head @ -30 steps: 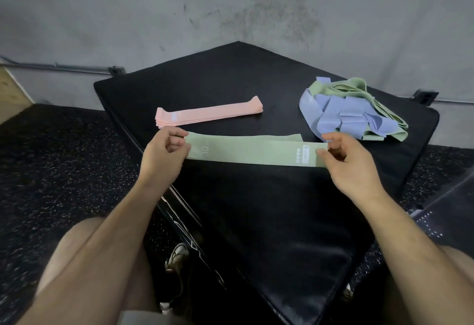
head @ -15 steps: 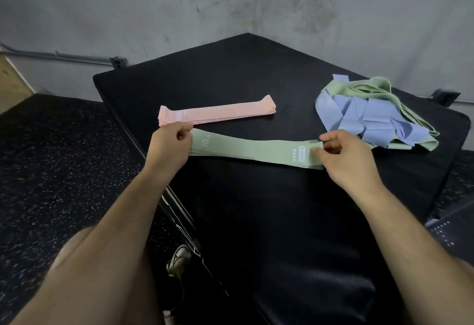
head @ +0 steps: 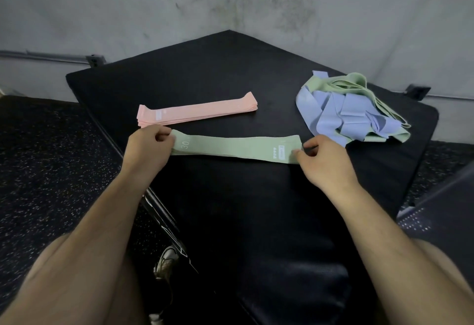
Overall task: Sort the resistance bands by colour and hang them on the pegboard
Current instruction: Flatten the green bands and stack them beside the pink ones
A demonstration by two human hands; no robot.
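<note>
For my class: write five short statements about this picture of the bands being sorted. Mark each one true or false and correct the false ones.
1. The left hand and right hand each pinch an end of the green band. True.
2. The pink bands lie in a tangled heap. False: they form a neat, flat stack.
3. The pile on the right mixes blue and green bands. True.
4. The green band is printed with 50. False: it reads 30.
5. The pink bands touch the pile. False: bare pad separates them.
</note>
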